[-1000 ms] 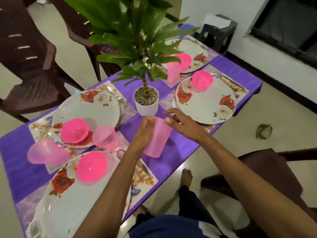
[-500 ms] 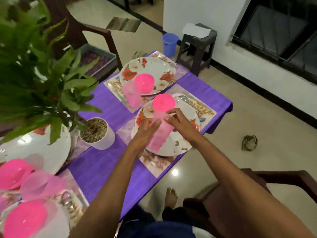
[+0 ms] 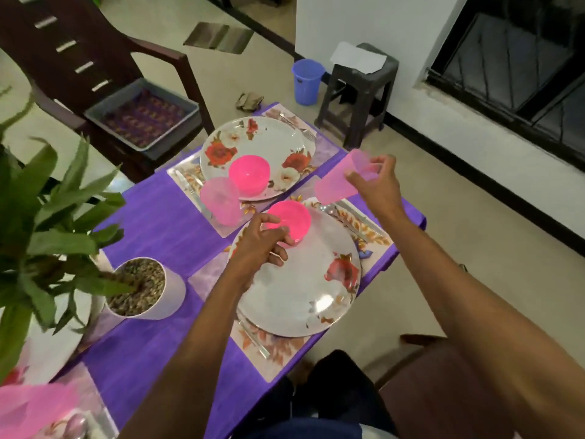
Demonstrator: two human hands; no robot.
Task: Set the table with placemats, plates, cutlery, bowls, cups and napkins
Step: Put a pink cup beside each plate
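Note:
My right hand [image 3: 378,186] grips a translucent pink cup [image 3: 340,182], tilted on its side, in the air over the far right corner of the near placemat [image 3: 367,226]. My left hand [image 3: 261,243] curls round the near side of a pink bowl [image 3: 296,218] that sits on the near floral plate [image 3: 304,286]. Beyond it, a second floral plate [image 3: 253,142] carries another pink bowl [image 3: 250,177], with a pink cup [image 3: 220,201] beside it. A fork [image 3: 253,339] and further cutlery [image 3: 359,220] lie on the near placemat.
A potted plant [image 3: 145,291] stands on the purple tablecloth [image 3: 164,223] to the left. A brown chair holding a grey tray [image 3: 142,117] is behind the table. A blue bucket [image 3: 307,80] and dark stool [image 3: 359,90] stand by the wall. Another chair [image 3: 443,391] is at lower right.
My right hand has carried the pink cup up and to the right, away from my left hand. My left hand has let go of the cup and moved to the pink bowl.

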